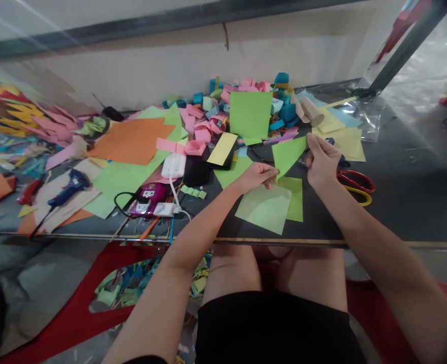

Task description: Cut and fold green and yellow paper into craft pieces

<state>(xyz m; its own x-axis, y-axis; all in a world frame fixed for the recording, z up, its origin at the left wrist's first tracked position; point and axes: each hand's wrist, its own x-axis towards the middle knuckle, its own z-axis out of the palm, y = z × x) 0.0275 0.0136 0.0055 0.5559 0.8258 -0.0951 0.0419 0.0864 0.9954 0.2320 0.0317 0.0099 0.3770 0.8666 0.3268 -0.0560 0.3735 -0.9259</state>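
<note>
A folded green paper (288, 154) is held up between my two hands, over the dark table (409, 197). My left hand (259, 176) pinches its lower left corner. Its upper right corner is gripped by my right hand (322, 155), thumb and fingers pressed together. Beneath them lie a pale green sheet (266, 208) and a brighter green sheet (296, 202), partly overlapping. Red and yellow handled scissors (357, 182) rest right beside my right wrist.
Behind my hands a green square (251, 115) leans on a pile of pink and blue paper pieces (203, 132). To the left are a purple power socket (149, 198), a blue glue gun (70, 189) and orange paper (132, 140). A metal bar crosses above.
</note>
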